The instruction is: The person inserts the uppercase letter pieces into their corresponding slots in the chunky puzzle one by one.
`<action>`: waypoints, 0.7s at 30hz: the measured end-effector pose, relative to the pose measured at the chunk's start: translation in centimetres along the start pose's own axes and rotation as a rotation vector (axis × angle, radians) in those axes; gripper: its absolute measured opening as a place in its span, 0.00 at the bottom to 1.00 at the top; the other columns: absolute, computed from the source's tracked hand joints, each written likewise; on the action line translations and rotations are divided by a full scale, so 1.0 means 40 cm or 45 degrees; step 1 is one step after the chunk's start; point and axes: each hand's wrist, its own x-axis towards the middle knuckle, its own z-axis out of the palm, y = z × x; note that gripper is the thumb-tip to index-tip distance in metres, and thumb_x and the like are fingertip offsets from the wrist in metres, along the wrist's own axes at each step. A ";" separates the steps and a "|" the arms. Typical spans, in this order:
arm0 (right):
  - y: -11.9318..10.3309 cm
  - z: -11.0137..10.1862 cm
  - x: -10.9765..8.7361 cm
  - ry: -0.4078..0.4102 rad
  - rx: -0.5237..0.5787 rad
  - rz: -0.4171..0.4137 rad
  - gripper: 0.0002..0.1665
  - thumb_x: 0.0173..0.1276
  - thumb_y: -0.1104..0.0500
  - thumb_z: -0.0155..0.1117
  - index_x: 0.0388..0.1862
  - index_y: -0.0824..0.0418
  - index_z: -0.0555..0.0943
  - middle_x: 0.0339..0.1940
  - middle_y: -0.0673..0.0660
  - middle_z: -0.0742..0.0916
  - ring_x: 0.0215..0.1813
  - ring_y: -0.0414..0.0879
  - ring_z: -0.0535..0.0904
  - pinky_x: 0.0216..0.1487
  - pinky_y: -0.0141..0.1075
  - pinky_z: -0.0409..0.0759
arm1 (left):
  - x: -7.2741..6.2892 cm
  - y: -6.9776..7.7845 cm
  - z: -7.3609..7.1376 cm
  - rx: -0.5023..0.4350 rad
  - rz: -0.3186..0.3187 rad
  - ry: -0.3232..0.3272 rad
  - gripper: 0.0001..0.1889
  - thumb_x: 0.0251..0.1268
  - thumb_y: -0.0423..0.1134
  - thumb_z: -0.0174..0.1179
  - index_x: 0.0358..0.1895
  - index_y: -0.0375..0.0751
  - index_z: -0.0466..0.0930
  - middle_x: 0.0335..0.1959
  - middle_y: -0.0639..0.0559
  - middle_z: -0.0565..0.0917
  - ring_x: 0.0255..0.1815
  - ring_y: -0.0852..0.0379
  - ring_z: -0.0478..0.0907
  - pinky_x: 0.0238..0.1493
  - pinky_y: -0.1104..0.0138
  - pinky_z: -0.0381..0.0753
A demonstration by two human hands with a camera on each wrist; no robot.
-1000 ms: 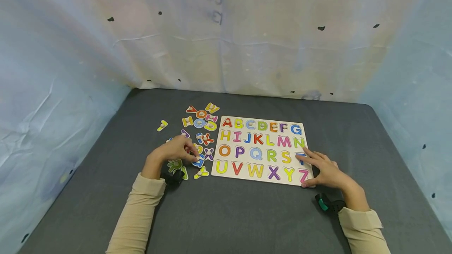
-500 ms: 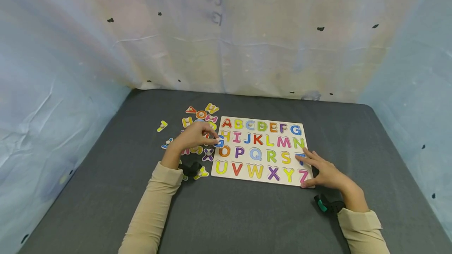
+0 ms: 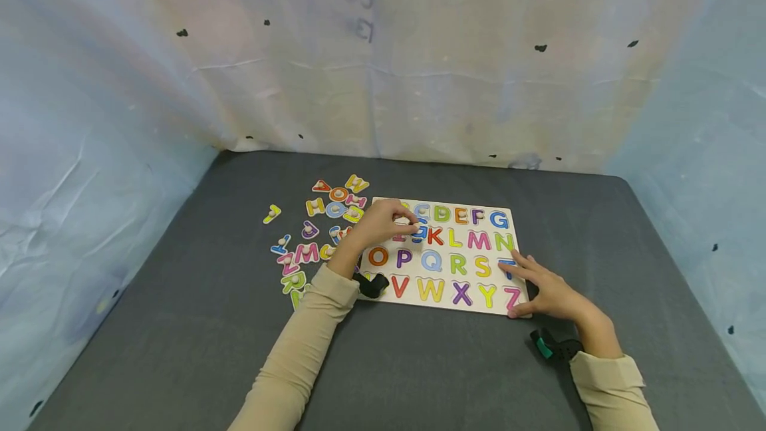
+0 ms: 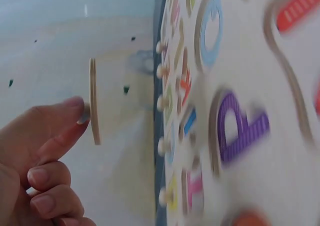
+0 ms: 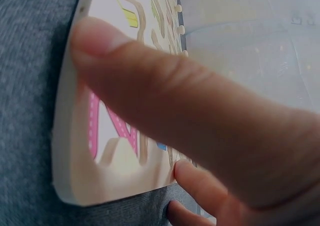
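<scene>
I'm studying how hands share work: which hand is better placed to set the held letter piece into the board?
Probably the left hand: it pinches the letter piece and holds it over the board. The right hand holds no piece and rests on the board's right side.

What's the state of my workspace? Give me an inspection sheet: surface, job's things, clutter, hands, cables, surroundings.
Surface: dark grey tabletop.
Job's things: alphabet board lying flat; knobbed letters C, D, E and F in its top row; loose letter pieces scattered beside it, on the person's left.
Clutter: nothing seen beyond the letters.
Hands: left hand pinches a blue letter piece by its knob, above the board; right hand rests on the board's right edge, thumb by the Z.
Cables: nothing seen.
Surroundings: pale, wrinkled wall covering with dark marks.
</scene>
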 end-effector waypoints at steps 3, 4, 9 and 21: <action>0.000 0.000 0.000 -0.001 0.009 0.004 0.54 0.46 0.50 0.80 0.71 0.63 0.66 0.76 0.74 0.55 0.74 0.79 0.44 0.61 0.78 0.46 | 0.025 0.019 0.028 -0.009 -0.033 -0.011 0.09 0.61 0.44 0.66 0.41 0.45 0.88 0.30 0.51 0.78 0.29 0.59 0.64 0.32 0.71 0.61; 0.001 0.000 0.000 0.000 0.011 0.005 0.54 0.46 0.50 0.80 0.71 0.63 0.66 0.76 0.74 0.55 0.74 0.79 0.44 0.61 0.78 0.46 | 0.035 0.025 0.038 -0.006 -0.041 -0.013 0.09 0.61 0.44 0.66 0.41 0.46 0.88 0.31 0.51 0.78 0.30 0.58 0.64 0.33 0.71 0.61; 0.001 0.001 -0.001 0.004 0.012 0.011 0.54 0.46 0.50 0.80 0.71 0.63 0.66 0.76 0.74 0.55 0.74 0.79 0.44 0.61 0.78 0.46 | 0.082 0.057 0.087 0.017 -0.081 -0.018 0.10 0.62 0.47 0.65 0.41 0.48 0.88 0.36 0.51 0.81 0.33 0.58 0.66 0.35 0.71 0.63; -0.001 0.001 0.001 -0.004 -0.001 0.011 0.53 0.47 0.49 0.79 0.71 0.63 0.66 0.76 0.74 0.55 0.73 0.81 0.44 0.61 0.78 0.47 | 0.174 0.146 0.201 0.033 -0.210 0.068 0.11 0.63 0.49 0.63 0.43 0.52 0.88 0.52 0.53 0.84 0.50 0.56 0.79 0.44 0.68 0.76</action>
